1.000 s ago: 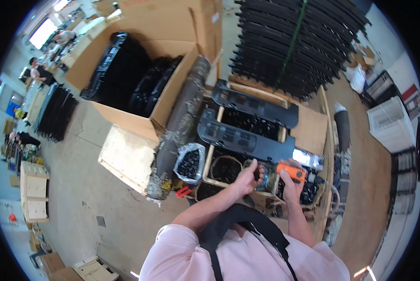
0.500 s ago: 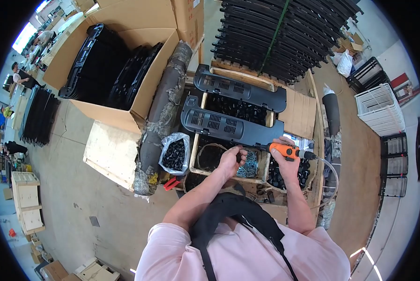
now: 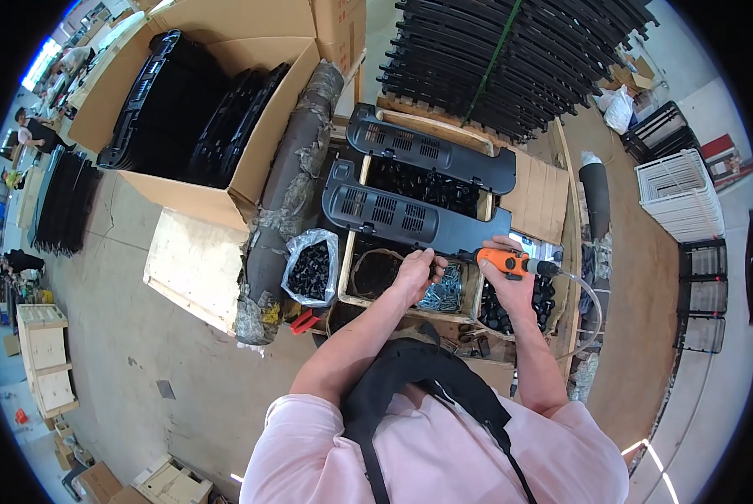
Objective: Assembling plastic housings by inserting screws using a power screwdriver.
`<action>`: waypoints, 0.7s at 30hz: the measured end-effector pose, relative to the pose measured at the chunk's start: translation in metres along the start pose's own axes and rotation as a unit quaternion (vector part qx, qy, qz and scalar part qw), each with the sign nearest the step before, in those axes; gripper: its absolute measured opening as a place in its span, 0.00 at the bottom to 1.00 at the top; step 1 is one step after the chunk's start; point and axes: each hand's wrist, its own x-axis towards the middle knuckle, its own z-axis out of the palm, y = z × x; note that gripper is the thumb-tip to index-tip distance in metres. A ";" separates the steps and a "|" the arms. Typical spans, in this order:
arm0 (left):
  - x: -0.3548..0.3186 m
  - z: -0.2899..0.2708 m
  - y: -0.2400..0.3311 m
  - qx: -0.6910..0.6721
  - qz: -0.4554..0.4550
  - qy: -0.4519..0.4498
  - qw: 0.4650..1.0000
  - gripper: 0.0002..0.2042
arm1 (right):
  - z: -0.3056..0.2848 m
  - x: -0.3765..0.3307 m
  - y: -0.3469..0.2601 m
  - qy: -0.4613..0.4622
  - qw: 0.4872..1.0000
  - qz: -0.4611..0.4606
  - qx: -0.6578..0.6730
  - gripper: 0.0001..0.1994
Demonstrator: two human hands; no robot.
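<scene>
My right hand [image 3: 504, 267] grips an orange air screwdriver [image 3: 495, 259], held sideways with its tip pointing left along the near edge of a black vented panel [image 3: 397, 217]. At that same edge, left of the tip, is my left hand [image 3: 417, 274]. Its fingers are curled together, and whatever they hold is hidden or too small to name. Behind the near panel lies a similar black panel [image 3: 427, 149]. Just below my left hand, a compartment holds silvery screws [image 3: 442, 288]. Black plastic parts [image 3: 553, 298] fill the bin beside my right hand.
A plastic bag of small black parts [image 3: 312, 270] and red-handled pliers [image 3: 303, 322] are left of the bins. Beyond stands a cardboard box [image 3: 254, 181] of black panels. Strapped black parts [image 3: 469, 63] are stacked behind. A clear hose [image 3: 596, 307] curves from the screwdriver.
My left hand has come up closer to the near panel's front edge. The screwdriver in my right hand has shifted slightly left along it. The whole view has moved a little.
</scene>
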 end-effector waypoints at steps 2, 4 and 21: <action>0.001 0.003 0.001 0.012 -0.006 0.005 1.000 0.15 | 0.004 0.003 -0.004 -0.018 1.000 -0.001 -0.008 0.22; 0.002 0.003 0.002 0.000 -0.004 0.012 1.000 0.15 | 0.007 0.011 -0.006 -0.038 0.999 -0.007 -0.030 0.21; 0.004 0.002 -0.006 0.058 0.027 0.030 0.998 0.19 | 0.009 0.023 -0.025 -0.167 0.979 -0.015 -0.119 0.25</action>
